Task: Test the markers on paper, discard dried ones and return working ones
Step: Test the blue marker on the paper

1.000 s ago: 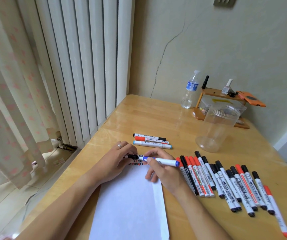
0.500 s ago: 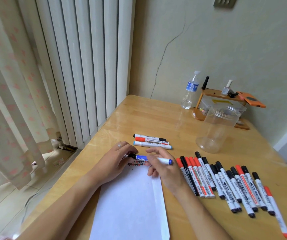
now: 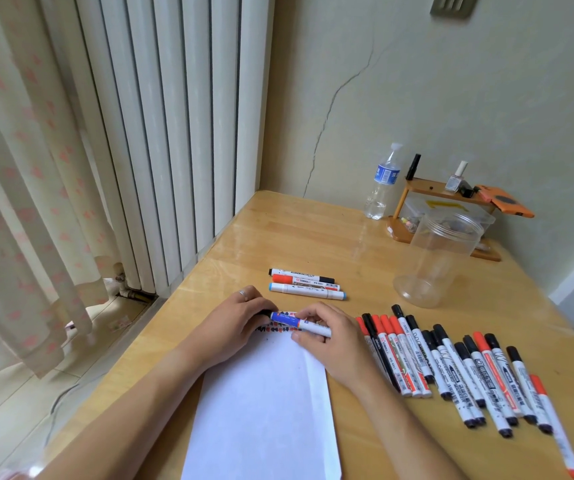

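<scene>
A white sheet of paper (image 3: 265, 403) lies on the wooden table (image 3: 313, 237), with small red and black marks along its far edge. Over that edge I hold a blue-labelled marker (image 3: 292, 321) level. My left hand (image 3: 233, 323) pinches its black cap end. My right hand (image 3: 330, 337) grips the white barrel. Three markers (image 3: 306, 284) lie side by side beyond the paper. A row of several red- and black-capped markers (image 3: 452, 368) lies to the right of my right hand.
An open clear plastic jar (image 3: 434, 261) stands at the back right. Behind it are a water bottle (image 3: 381, 183) and a small wooden shelf (image 3: 452, 199) with little items. A radiator and a curtain are past the table's left edge.
My right hand has slid along the marker toward my left hand, and the two hands have come closer together. The marker's far end, which stuck out to the right, is now inside my right hand.
</scene>
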A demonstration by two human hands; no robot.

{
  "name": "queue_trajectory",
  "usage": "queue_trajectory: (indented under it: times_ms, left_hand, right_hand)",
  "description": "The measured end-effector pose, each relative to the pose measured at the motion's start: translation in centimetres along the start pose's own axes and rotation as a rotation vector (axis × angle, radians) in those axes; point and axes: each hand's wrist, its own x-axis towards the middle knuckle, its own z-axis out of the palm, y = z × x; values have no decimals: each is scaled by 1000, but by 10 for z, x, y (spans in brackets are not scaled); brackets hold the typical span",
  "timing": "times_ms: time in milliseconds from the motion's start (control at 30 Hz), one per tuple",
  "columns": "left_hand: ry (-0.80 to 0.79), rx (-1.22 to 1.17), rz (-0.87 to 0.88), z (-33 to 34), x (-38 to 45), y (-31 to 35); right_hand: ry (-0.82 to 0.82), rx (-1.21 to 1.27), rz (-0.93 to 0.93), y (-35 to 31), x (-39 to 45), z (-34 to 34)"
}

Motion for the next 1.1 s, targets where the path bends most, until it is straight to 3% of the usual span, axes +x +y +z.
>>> queue_trajectory:
  times_ms: [1100]
  left_hand:
    - [20,-13,55,0,-4,2]
  right_hand:
    - [11,-144,-19,-6,-2,7]
